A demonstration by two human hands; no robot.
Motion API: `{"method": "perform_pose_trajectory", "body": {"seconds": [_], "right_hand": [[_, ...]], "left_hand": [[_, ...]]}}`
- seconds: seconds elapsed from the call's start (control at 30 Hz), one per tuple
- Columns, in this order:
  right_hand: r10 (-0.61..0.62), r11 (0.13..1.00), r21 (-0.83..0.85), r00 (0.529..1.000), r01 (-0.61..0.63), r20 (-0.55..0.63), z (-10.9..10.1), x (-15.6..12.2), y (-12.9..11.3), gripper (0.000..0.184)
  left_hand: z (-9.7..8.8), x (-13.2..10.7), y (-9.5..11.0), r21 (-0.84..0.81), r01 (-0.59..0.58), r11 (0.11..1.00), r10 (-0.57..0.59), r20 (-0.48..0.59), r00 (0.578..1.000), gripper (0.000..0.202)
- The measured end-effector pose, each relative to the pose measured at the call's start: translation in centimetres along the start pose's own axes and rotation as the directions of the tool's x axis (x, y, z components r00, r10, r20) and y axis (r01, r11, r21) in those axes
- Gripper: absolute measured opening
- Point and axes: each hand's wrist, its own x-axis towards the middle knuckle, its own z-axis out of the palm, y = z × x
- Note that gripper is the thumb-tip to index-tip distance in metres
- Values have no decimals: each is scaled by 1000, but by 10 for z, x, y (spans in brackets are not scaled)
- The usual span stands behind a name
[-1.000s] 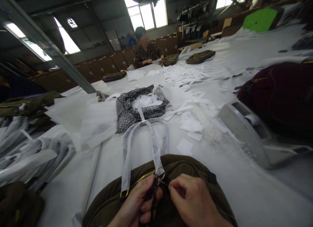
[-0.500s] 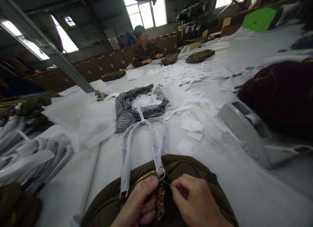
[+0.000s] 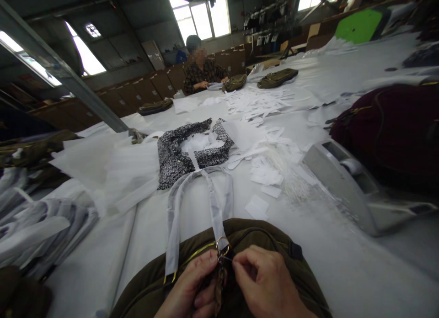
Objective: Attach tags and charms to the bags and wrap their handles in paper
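Tabletop [image 3: 343, 263]: white, olive bag [image 3: 274, 235] at its near side
Brown fob [image 3: 220, 288]: below a gold ring [image 3: 223, 251], over the bag
Left hand [image 3: 195, 281]: fingers pinched on the fob
Right hand [image 3: 265, 279]: fingertips closed on thin thread [image 3: 228, 258]
Beyond: black-and-white cloth [image 3: 173, 160]

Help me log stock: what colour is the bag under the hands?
The bag is dark olive-brown, best seen in the head view.

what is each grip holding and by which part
The left grip pinches the hanging charm near its top, beside the metal rings; the right grip pinches a thin strand by the portion away from the rings.
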Motion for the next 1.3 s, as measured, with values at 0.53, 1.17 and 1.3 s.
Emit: {"method": "perform_pose_trajectory", "body": {"seconds": [0.53, 1.17, 1.3], "right_hand": [[135, 979, 145, 989, -143, 63, 2, 6, -2, 22], [252, 939, 195, 953, -283, 169, -1, 13, -6, 21], [249, 931, 222, 949, -289, 194, 0, 14, -8, 21]], "left_hand": [[-12, 10, -7, 388, -143, 911, 148, 17, 989, 43], [-8, 15, 0, 288, -145, 947, 171, -66, 983, 38], [-10, 15, -1, 391, -150, 908, 175, -29, 984, 41]]}}
